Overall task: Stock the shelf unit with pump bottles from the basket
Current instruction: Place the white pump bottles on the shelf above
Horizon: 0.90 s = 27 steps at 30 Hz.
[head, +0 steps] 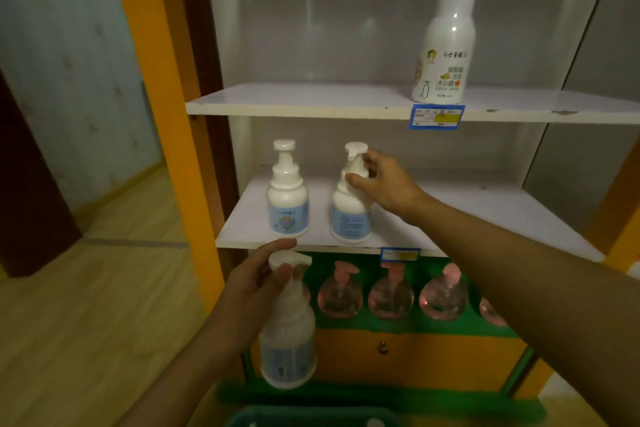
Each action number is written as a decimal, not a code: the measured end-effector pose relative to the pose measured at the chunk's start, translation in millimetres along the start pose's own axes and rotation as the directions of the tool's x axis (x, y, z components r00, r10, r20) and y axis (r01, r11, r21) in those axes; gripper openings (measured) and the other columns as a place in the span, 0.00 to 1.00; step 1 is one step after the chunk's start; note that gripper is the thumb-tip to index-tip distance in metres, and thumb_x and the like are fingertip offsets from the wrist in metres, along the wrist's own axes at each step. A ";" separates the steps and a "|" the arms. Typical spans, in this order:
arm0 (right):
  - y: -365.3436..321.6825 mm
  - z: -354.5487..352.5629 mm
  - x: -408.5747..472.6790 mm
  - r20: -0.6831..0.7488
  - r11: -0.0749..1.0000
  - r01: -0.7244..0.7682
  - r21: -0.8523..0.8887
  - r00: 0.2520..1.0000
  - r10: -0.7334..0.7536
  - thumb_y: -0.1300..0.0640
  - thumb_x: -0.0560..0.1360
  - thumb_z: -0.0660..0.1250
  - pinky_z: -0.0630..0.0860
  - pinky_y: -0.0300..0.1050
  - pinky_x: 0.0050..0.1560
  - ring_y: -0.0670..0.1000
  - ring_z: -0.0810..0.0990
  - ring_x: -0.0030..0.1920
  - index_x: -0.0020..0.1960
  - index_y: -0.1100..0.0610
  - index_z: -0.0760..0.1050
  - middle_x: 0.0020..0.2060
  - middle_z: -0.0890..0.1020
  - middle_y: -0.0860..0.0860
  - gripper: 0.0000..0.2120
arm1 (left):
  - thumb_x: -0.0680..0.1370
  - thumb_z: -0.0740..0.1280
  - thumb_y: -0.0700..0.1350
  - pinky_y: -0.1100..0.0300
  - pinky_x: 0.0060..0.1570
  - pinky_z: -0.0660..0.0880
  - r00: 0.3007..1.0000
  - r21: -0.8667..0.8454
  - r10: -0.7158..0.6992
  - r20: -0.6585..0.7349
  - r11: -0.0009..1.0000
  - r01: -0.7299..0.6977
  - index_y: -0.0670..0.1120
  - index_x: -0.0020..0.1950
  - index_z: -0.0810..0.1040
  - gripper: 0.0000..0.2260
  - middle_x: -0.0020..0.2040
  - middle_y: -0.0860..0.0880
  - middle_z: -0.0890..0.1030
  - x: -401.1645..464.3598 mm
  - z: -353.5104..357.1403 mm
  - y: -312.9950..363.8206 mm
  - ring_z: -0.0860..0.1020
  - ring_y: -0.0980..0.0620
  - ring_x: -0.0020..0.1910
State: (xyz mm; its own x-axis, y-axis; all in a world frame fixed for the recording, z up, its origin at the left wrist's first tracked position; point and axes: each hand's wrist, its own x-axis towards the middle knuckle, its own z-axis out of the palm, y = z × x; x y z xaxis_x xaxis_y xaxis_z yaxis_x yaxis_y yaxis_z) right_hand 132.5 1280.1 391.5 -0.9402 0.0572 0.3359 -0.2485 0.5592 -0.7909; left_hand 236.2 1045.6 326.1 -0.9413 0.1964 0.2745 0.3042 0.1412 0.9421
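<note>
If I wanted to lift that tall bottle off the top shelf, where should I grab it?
Probably around the narrow neck just under the pump of the tall bottle, coming from the front. It stands upright at the front edge of the top shelf, alone, and its lower body looks wide for one hand.

A small shop corner, by the look of it; white shelves (311,102) carry blue price tags (437,117) clipped to their front edges, a second tag (400,254) on the shelf below; same-brand white pump bottles (288,199) stand facing out in a row; lower down, pink bottles (444,295) line up on a green ledge (398,326), one after another like stock; orange posts (166,107) frame the unit; wood-look floor (86,305) and pale wallpaper (69,62) run off to the left.
</note>
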 end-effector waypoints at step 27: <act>20.2 9.7 -6.9 0.005 0.996 -0.068 0.054 0.998 0.068 0.58 0.68 0.75 0.74 0.46 0.55 0.50 0.77 0.55 0.65 0.56 0.70 0.57 0.78 0.51 0.27 | 0.77 0.61 0.42 0.66 0.50 0.77 0.999 -0.045 -0.015 0.032 0.999 0.017 0.56 0.58 0.75 0.13 0.59 0.52 0.78 2.5 6.6 -7.8 0.75 0.55 0.59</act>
State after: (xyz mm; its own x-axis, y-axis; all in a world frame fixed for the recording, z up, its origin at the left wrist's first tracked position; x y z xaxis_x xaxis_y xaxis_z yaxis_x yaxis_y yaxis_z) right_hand 131.7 1282.9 368.3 -0.9560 0.0905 0.2789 -0.1965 0.5086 -0.8383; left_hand 232.4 1051.3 318.2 -0.9407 0.2252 0.2537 0.2814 0.1003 0.9543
